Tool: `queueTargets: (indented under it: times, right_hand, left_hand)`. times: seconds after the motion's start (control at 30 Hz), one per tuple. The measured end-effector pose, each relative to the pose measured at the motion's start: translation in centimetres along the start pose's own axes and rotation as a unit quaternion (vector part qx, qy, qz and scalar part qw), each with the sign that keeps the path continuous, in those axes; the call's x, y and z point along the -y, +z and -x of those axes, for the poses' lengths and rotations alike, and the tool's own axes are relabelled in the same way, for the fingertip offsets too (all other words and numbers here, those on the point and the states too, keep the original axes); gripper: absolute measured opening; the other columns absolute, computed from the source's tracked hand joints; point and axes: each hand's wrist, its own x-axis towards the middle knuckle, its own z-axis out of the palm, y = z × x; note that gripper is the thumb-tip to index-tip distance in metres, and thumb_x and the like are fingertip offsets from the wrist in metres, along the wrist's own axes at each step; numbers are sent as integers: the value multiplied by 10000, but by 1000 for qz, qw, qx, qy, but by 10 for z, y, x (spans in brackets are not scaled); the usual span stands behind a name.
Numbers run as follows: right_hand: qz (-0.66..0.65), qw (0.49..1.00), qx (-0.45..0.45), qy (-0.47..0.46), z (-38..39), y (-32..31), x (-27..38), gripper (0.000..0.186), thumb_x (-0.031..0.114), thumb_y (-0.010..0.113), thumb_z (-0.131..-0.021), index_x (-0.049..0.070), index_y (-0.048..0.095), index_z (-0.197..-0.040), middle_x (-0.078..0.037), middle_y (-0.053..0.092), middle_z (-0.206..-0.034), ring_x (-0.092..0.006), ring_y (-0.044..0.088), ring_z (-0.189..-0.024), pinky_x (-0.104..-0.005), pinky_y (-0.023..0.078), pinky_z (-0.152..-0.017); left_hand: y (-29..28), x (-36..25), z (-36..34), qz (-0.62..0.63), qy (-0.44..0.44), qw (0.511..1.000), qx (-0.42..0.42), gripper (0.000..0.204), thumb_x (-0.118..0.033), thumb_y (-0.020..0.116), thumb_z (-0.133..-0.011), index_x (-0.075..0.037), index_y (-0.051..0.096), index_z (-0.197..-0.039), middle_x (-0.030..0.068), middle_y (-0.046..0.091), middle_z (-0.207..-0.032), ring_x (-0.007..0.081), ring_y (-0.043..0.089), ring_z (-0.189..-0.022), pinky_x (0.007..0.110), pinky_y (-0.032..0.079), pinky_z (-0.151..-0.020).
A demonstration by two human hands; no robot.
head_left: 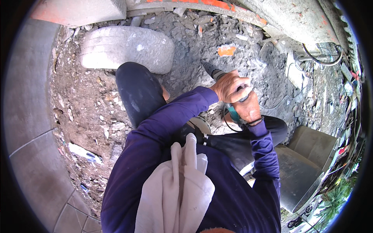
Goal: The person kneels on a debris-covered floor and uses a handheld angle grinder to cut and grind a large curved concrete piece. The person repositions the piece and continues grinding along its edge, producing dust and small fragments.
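A teal and black hammer drill (pixel 233 113) is held in both hands over broken, rubbly ground. Its dark tapered nose (pixel 211 70) points away from me and to the left, toward the grey dirt; I cannot make out the bit's tip clearly. My left hand (pixel 230 87) is closed around the front part of the tool, just behind the nose. Behind it, my right hand (pixel 248 108) grips the rear part, its fingers partly hidden. A dark cord (pixel 229 125) loops below the tool. Crumbled grey soil (pixel 186 58) and an orange-faced fragment (pixel 226 50) lie beyond the nose.
A pale rounded concrete block (pixel 128 47) lies at the far left, by my bent knee. Paving (pixel 29 101) borders the rubble on the left. A grey metal scoop-like container (pixel 299 173) sits at right. Far back stands a concrete edge (pixel 287 19), with a black hose (pixel 328 63) near it.
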Motion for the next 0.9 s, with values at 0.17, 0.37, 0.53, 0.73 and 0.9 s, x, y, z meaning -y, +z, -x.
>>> queueTargets:
  times: [0.17,0.37,0.53,0.73,0.9]
  right_hand:
    - [-74,997,-16,0,-9,3,-12,288,183,776,-844,-90,689,-874,-238,722,-755,-341,767,-757,-435,547,-642]
    - [-101,995,-19,13,-23,4,-25,271,176,767,-818,-83,702,-865,-254,718,-750,-386,757,-730,-443,551,-638]
    - [-115,993,-16,32,-34,12,-30,277,167,767,-825,-99,695,-856,-230,719,-734,-281,743,-708,-416,545,-628]
    - [-109,993,-26,-24,-38,6,-68,264,169,763,-813,-80,695,-874,-242,729,-766,-368,763,-741,-426,556,-634]
    - [-180,983,-18,26,-37,-2,-102,294,180,783,-834,-95,694,-888,-178,736,-761,-208,730,-719,-381,543,-633]
  left_hand:
    - [8,11,-9,21,-24,999,18,314,-388,603,-957,-87,670,-897,129,661,-759,373,602,-716,442,453,-767]
    - [9,23,-20,30,-45,998,25,358,-368,534,-1001,-41,671,-951,153,672,-863,366,597,-794,451,462,-791]
    - [1,31,-21,52,-59,996,31,386,-366,515,-1011,-17,657,-928,184,667,-862,390,620,-857,458,475,-814]
    - [35,42,-33,55,-53,997,12,352,-339,557,-993,-9,627,-892,200,619,-781,431,613,-750,460,475,-703]
    - [65,50,-42,58,-70,996,14,347,-328,589,-990,0,589,-877,201,584,-739,440,608,-718,477,463,-667]
